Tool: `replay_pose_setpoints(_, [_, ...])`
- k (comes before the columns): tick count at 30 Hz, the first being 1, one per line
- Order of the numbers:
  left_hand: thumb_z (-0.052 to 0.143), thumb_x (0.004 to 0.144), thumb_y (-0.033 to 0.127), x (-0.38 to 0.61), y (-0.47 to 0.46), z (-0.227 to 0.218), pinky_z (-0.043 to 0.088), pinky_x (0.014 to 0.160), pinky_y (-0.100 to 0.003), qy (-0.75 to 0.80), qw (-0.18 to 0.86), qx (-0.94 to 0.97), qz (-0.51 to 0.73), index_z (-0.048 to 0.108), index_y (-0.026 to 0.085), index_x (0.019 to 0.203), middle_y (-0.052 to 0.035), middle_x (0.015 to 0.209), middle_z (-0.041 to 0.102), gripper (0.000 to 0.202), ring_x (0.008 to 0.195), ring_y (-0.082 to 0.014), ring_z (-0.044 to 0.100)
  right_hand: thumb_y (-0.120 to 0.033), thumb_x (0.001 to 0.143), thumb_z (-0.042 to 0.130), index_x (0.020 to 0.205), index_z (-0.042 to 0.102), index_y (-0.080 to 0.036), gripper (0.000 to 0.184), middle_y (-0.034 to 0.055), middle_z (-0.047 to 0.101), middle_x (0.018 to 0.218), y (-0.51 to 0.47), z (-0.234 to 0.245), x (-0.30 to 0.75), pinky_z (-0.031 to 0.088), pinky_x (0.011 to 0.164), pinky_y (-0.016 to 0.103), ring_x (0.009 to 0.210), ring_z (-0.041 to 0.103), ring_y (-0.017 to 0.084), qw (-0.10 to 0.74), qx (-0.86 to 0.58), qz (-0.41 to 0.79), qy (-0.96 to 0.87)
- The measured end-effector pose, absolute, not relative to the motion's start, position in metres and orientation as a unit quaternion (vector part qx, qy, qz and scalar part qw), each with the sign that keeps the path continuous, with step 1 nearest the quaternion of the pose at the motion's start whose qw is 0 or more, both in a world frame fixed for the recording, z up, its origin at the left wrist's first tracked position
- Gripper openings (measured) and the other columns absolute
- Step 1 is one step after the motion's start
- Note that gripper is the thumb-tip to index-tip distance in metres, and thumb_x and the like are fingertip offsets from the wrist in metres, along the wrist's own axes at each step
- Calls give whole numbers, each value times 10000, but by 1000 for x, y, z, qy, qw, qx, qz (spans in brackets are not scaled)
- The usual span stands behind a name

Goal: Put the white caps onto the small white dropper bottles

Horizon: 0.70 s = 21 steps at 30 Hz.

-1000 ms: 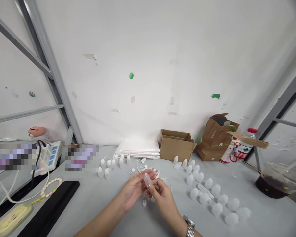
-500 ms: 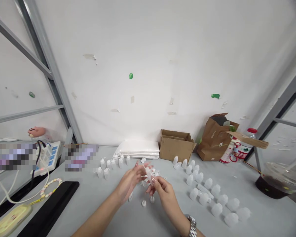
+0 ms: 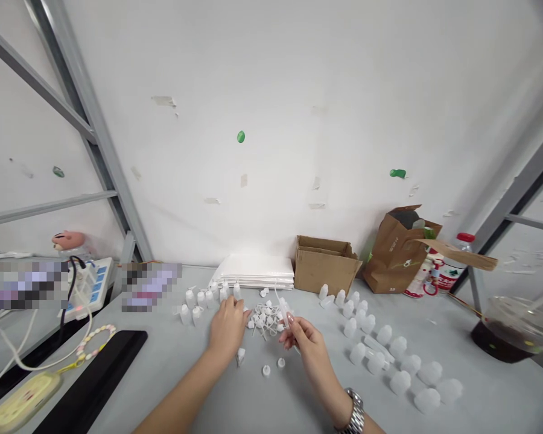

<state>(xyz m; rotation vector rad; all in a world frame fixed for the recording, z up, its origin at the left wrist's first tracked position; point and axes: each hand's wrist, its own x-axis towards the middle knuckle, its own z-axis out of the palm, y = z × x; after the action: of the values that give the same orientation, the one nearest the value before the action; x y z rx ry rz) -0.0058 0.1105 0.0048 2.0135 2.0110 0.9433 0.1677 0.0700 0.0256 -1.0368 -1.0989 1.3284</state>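
Observation:
In my right hand (image 3: 305,337), pinched between thumb and fingers, is a slim translucent plastic piece (image 3: 283,306) with a thin tube pointing up. My left hand (image 3: 228,328) rests palm down with curled fingers, beside the small white pump-topped bottles (image 3: 196,314). Its fingertips are turned away, so what they hold, if anything, is hidden. Between the hands lies a pile of white pump heads (image 3: 265,319) with thin tubes. Closer to me lie two loose white caps (image 3: 266,371) and another small white piece (image 3: 241,356).
Rows of small translucent bottles (image 3: 384,334) stand on the right. A cardboard box (image 3: 328,268), white packets (image 3: 253,271) and a paper bag (image 3: 391,259) line the wall. A cup of dark drink (image 3: 502,337) stands far right. At left lie a black bar (image 3: 95,386) and a power strip (image 3: 97,286).
My left hand has moved left, away from my right hand, and its fingers have curled. My right hand has shifted slightly right with the translucent piece. The pile of pump heads is now uncovered.

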Motion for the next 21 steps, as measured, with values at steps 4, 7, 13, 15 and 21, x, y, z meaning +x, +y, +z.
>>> replay_pose_setpoints(4, [488, 755, 225, -8, 116, 2, 350, 791, -366, 661, 106, 669, 324, 641, 201, 731, -106, 851, 566, 157, 930, -286, 469, -555, 694, 571, 684, 573, -149, 406, 17, 602, 552, 68, 27, 166, 401, 551, 249, 509, 500, 128, 530, -436, 558, -467])
replay_pose_setpoints(7, [495, 739, 207, -9, 117, 2, 339, 828, -372, 648, 125, 668, 343, 640, 199, 723, -95, 845, 576, 146, 943, -279, 472, -552, 701, 564, 663, 563, -155, 399, 23, 609, 561, 66, 29, 165, 403, 557, 253, 515, 503, 132, 525, -438, 556, -473])
replay_pose_setpoints(13, [506, 743, 294, -6, 117, 9, 328, 902, -393, 611, 202, 648, 407, 631, 184, 843, -105, 951, 627, 194, 1000, -273, 507, -509, 652, 636, 678, 589, -150, 363, 33, 622, 610, 65, 31, 165, 425, 592, 266, 572, 536, 151, 532, -451, 531, -481])
replay_pose_setpoints(15, [499, 748, 327, -4, 116, 14, 389, 852, -368, 597, 247, 633, 426, 619, 175, 880, -101, 941, 654, 235, 939, -248, 563, -482, 632, 664, 712, 597, -145, 353, 33, 618, 629, 68, 28, 167, 426, 591, 267, 605, 547, 163, 545, -453, 512, -486])
replay_pose_setpoints(21, [616, 649, 392, 7, 107, 30, 464, 649, -285, 512, 461, 561, 460, 655, 156, 847, -83, 865, 705, 310, 780, -210, 629, -413, 701, 621, 779, 585, -162, 265, 30, 619, 734, 73, 16, 174, 421, 641, 280, 667, 534, 168, 540, -508, 387, -548])
